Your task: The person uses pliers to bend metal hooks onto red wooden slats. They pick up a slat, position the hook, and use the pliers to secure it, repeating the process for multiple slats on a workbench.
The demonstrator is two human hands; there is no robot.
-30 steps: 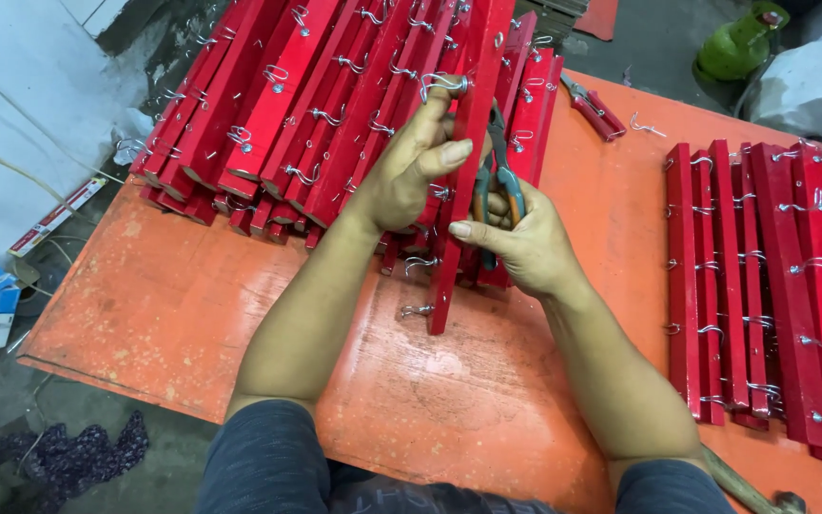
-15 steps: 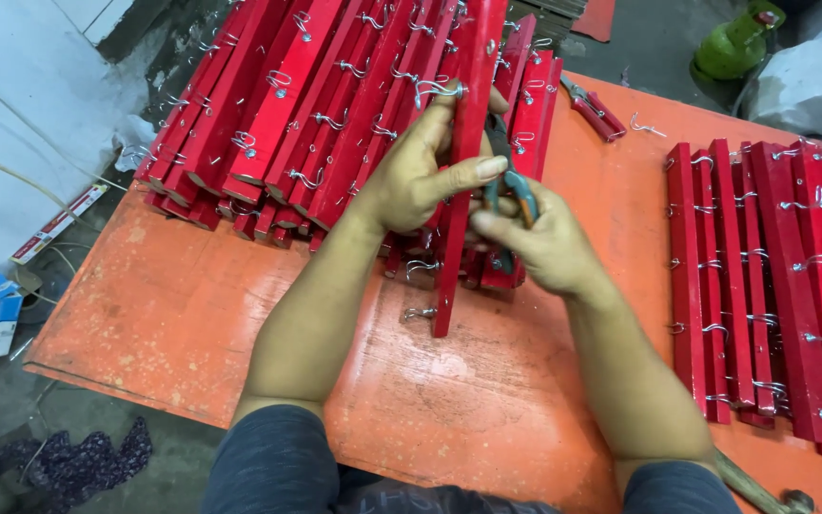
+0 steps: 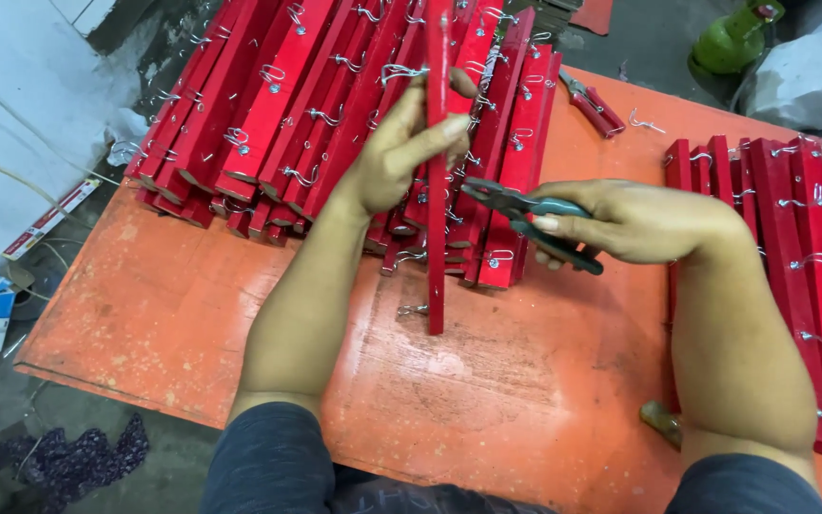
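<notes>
My left hand [image 3: 401,143] grips a long red wooden bar [image 3: 438,219] that stands on end, its lower tip resting on the orange table [image 3: 192,314]. Small wire hooks stick out along the bar's side. My right hand [image 3: 635,221] holds teal-handled pliers [image 3: 535,211], jaws pointing left at the bar's middle, close to it. Behind both hands lies a big pile of the same red bars with wire hooks [image 3: 316,105].
A second row of red bars with hooks [image 3: 792,247] lies at the right edge. Red-handled pliers [image 3: 594,103] and a loose wire hook [image 3: 647,122] lie at the table's far side. A green bottle [image 3: 736,38] stands beyond the table. A wooden handle [image 3: 660,421] lies by my right forearm.
My right hand has pulled back to the right with the pliers, away from the bar. My left hand has shifted slightly higher on the bar.
</notes>
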